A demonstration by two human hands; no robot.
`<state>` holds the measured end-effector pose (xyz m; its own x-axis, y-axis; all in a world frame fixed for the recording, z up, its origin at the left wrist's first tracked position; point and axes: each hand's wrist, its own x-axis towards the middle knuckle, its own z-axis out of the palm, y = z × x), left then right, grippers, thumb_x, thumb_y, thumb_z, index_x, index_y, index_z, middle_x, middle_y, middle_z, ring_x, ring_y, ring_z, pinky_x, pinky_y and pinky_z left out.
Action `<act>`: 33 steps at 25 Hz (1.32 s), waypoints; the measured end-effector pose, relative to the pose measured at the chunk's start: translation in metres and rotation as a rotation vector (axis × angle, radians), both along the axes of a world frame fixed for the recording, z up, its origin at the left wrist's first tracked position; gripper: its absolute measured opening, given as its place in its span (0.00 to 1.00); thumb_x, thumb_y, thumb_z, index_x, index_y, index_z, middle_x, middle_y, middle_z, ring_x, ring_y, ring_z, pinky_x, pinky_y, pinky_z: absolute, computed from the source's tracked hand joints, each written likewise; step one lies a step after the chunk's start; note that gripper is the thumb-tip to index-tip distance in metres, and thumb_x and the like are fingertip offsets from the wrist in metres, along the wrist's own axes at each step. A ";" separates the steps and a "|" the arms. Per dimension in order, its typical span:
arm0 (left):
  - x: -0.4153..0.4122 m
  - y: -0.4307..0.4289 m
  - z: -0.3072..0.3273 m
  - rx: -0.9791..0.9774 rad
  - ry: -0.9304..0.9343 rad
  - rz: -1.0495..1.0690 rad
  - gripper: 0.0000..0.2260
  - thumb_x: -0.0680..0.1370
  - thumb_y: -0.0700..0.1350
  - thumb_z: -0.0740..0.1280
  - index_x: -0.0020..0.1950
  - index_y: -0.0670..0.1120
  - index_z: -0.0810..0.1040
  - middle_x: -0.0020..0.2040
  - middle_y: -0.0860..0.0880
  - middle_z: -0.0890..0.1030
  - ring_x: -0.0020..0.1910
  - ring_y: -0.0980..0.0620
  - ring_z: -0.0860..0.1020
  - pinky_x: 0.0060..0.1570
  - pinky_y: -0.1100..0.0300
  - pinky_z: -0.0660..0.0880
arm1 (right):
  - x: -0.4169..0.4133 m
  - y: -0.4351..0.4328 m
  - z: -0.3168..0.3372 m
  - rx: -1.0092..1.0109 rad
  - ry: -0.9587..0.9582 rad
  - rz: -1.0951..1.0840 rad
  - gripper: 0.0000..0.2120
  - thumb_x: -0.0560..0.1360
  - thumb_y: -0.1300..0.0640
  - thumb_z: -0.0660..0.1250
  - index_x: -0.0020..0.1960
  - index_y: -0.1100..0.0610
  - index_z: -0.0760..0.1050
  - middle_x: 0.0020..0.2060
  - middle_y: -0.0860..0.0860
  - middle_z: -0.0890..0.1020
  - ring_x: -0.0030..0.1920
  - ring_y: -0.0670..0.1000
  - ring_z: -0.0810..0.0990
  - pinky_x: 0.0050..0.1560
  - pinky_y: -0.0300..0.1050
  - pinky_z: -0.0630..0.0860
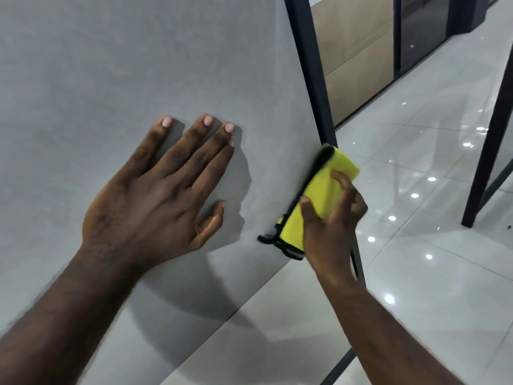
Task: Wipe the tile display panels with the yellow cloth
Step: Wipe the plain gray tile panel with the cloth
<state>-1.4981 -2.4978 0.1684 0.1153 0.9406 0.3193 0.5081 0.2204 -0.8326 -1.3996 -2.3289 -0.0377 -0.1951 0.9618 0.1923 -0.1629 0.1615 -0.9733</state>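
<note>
The yellow cloth [319,195], folded and edged in black, sits against the right edge of the grey tile panel [138,65], where the tile meets the black frame post [311,65]. My right hand [330,223] holds it there. My thumb lies on the cloth's near face and my fingers curl over it from the 3 o'clock side, pressing it to the panel. The cloth's top corner pokes out past my fingers toward 1 o'clock, and its black hem trails toward 7 o'clock. I cannot tell whether the cloth wraps round the post or only lies against it.

At 9 o'clock from the cloth, well apart from it, my left hand [155,195] lies flat on the same panel. The fingers are straight and a little spread, pointing to 1 o'clock.

Toward 3 o'clock a glossy pale floor [416,259] mirrors ceiling lights, and a second black frame [497,129] stands on it. At 12 to 1 o'clock, beige panels [355,51] and a dark panel [422,29] line the aisle.
</note>
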 end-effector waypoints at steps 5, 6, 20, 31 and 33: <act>-0.002 -0.001 0.001 0.009 0.025 -0.019 0.33 0.87 0.56 0.58 0.87 0.38 0.59 0.88 0.41 0.57 0.87 0.42 0.57 0.84 0.36 0.56 | 0.007 -0.021 -0.033 -0.258 -0.085 0.143 0.31 0.76 0.63 0.76 0.74 0.51 0.66 0.67 0.55 0.65 0.58 0.34 0.68 0.53 0.33 0.71; -0.002 -0.001 0.001 0.008 0.018 -0.022 0.33 0.87 0.56 0.58 0.87 0.38 0.59 0.88 0.41 0.58 0.87 0.41 0.57 0.83 0.35 0.56 | 0.007 -0.020 -0.030 -0.195 -0.072 0.133 0.32 0.75 0.62 0.77 0.73 0.50 0.66 0.67 0.54 0.65 0.56 0.37 0.67 0.53 0.33 0.71; -0.001 0.000 -0.004 0.042 0.011 -0.032 0.33 0.86 0.56 0.60 0.85 0.38 0.63 0.87 0.42 0.60 0.86 0.41 0.59 0.82 0.33 0.57 | 0.014 -0.006 -0.029 -0.156 -0.085 0.055 0.32 0.76 0.52 0.77 0.74 0.44 0.65 0.66 0.49 0.66 0.69 0.58 0.71 0.68 0.53 0.73; -0.001 0.001 -0.005 0.049 0.004 -0.046 0.32 0.86 0.56 0.61 0.85 0.38 0.64 0.86 0.42 0.61 0.86 0.41 0.59 0.82 0.33 0.57 | 0.012 -0.020 -0.036 -0.202 -0.081 0.029 0.33 0.75 0.58 0.77 0.75 0.48 0.67 0.70 0.57 0.67 0.71 0.47 0.70 0.68 0.42 0.71; -0.001 0.000 -0.005 0.057 0.014 -0.038 0.32 0.86 0.56 0.60 0.85 0.38 0.64 0.86 0.42 0.61 0.86 0.41 0.60 0.82 0.33 0.57 | 0.017 -0.037 -0.038 -0.221 -0.070 0.109 0.33 0.74 0.61 0.79 0.73 0.50 0.69 0.69 0.58 0.68 0.64 0.29 0.67 0.58 0.25 0.68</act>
<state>-1.4995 -2.4982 0.1638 0.1557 0.9158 0.3703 0.5055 0.2482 -0.8264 -1.3831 -2.3660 -0.0755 -0.3052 0.9515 -0.0378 -0.0991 -0.0712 -0.9925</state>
